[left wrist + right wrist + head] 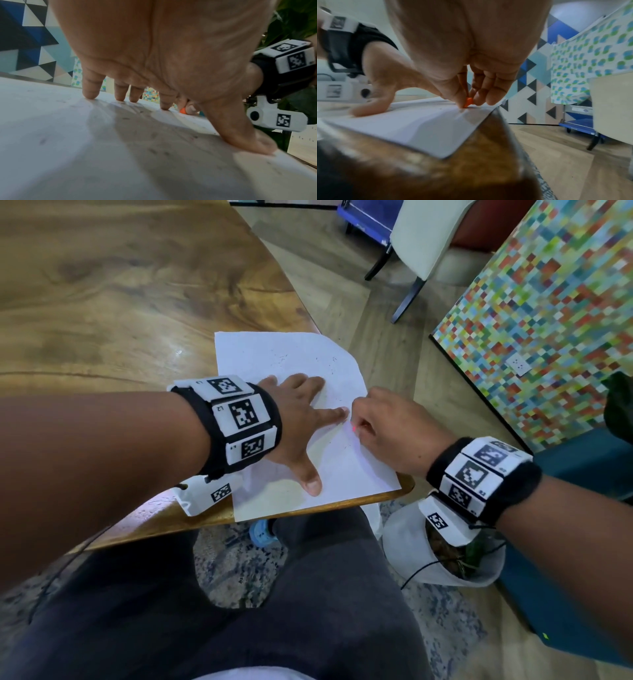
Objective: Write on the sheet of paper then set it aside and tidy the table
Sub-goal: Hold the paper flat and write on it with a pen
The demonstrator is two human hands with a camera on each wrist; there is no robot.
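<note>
A white sheet of paper (284, 361) with faint marks lies on the near right corner of the wooden table (102, 285). My left hand (301, 419) presses flat on the paper (85, 148), fingers spread and straight. My right hand (383, 422) pinches a small orange writing tool (468, 102) between thumb and fingers, its tip touching the paper (419, 125) near the sheet's right edge. The same orange tool (183, 111) peeks out beyond my left index finger. Only its tip shows in any view.
The table's corner (406, 486) lies just below the paper. A white pot with a plant (452, 559) stands on the floor to the right, beside a teal block (582, 474). A colourful mosaic panel (548, 320) and a chair (428, 241) stand beyond.
</note>
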